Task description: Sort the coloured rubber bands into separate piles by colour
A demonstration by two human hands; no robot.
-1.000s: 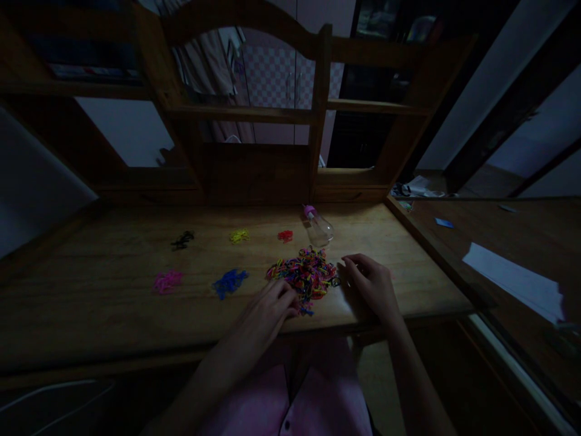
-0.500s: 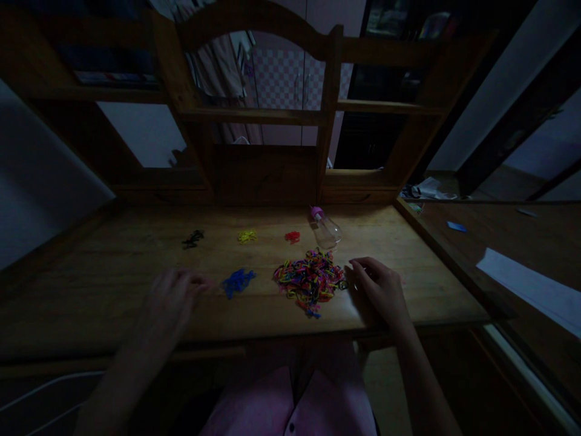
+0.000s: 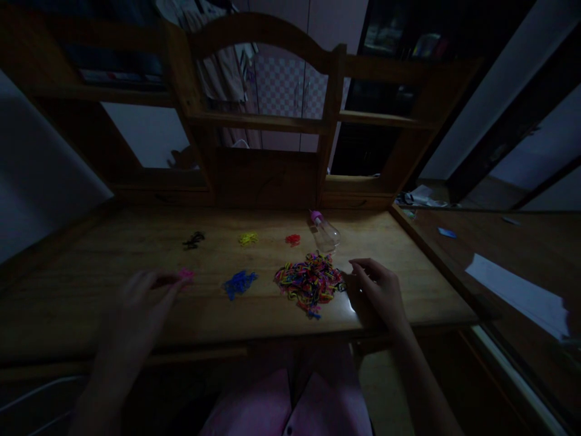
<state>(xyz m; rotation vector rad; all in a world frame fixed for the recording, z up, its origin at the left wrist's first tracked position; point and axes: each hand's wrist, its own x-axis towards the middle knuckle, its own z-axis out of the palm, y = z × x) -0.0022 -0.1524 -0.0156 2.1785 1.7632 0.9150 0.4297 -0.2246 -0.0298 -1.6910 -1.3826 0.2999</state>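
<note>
My left hand (image 3: pixel 147 297) is at the left of the desk, smeared by motion, its thumb and forefinger reaching to a small pink pile (image 3: pixel 186 275). Whether those fingertips grip any pink piece is unclear. My right hand (image 3: pixel 379 287) rests at the right side of a large mixed-colour pile (image 3: pixel 311 278) of small, thin, rubber-band-like pieces. Its fingers are loosely curved and apart, with nothing visible in them. Smaller sorted piles lie on the wood: blue (image 3: pixel 239 283), black (image 3: pixel 194 240), yellow (image 3: pixel 248 238) and red (image 3: pixel 293 240).
A clear bulb-shaped bottle (image 3: pixel 327 236) with a pink cap lies behind the mixed pile. Along the desk's back stands a wooden shelf unit (image 3: pixel 265 175). Beyond the right edge, a lower brown surface holds white paper (image 3: pixel 517 293) and a blue card (image 3: pixel 447 232).
My left hand has moved left, away from the blue pile, and the pink pile now shows at its fingertips. My right hand stays by the mixed pile. The view has shifted slightly.
</note>
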